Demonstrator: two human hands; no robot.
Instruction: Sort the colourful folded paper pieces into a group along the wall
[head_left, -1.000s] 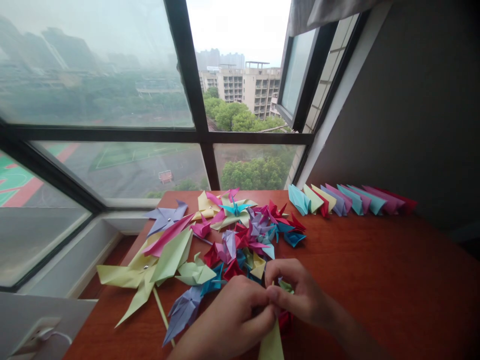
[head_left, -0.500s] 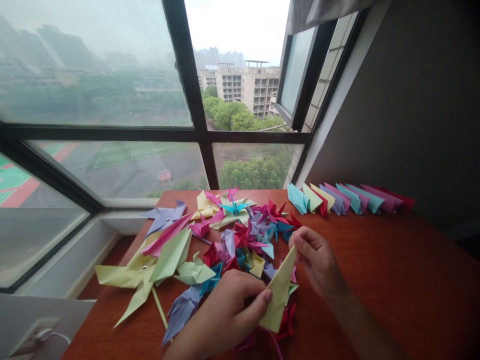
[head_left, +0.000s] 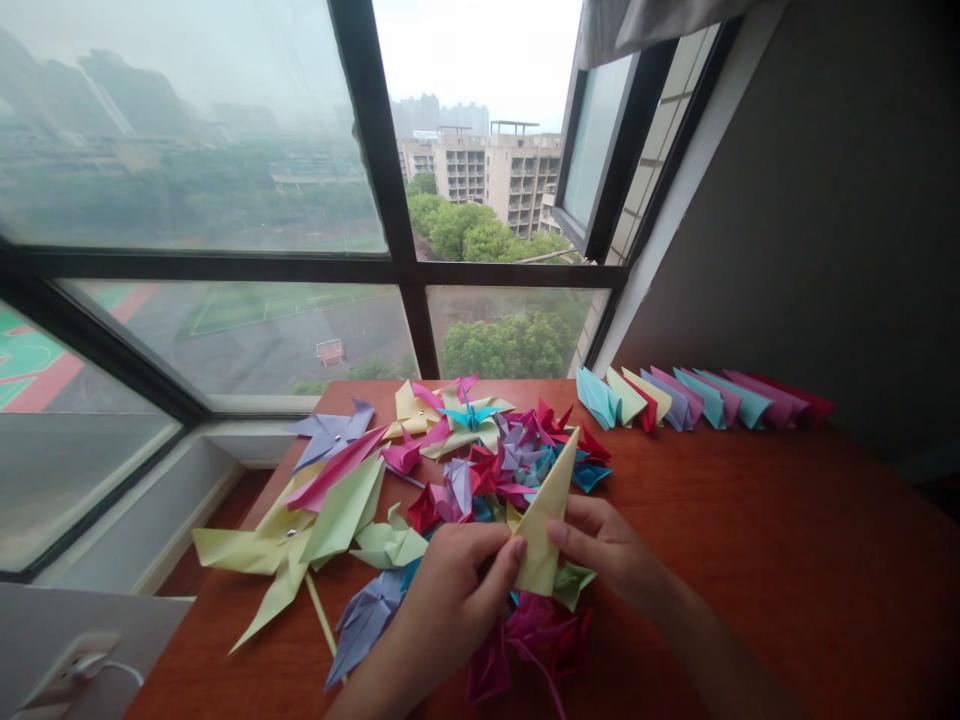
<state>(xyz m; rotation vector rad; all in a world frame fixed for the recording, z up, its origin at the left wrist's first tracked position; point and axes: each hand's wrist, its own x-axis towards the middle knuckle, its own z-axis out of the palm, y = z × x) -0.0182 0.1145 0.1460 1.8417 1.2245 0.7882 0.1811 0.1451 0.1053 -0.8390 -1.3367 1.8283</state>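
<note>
A folded piece of pale yellow paper point(head_left: 551, 510) with a sharp tip pointing up is held between both hands, above the table. My left hand point(head_left: 469, 580) pinches its lower left edge between thumb and fingers. On the paper's right side, my right hand point(head_left: 611, 545) grips it with the thumb on the near face. Behind and below lies a heap of folded paper figures, among them a blue paper crane point(head_left: 470, 415) and a purple one point(head_left: 455, 490). Magenta folded paper point(head_left: 536, 635) sits just under the hands.
Paper pinwheels, one yellow point(head_left: 289, 540) and one lilac point(head_left: 334, 435), lie left on the brown table point(head_left: 750, 540). A row of paper planes point(head_left: 675, 400) stands along the back right edge. Windows rise behind; a socket point(head_left: 79, 670) with a plug is at lower left.
My right hand has moved down and left from the paper's upper tip to its right side. The yellow paper has risen slightly and stands more upright, still in my left hand.
</note>
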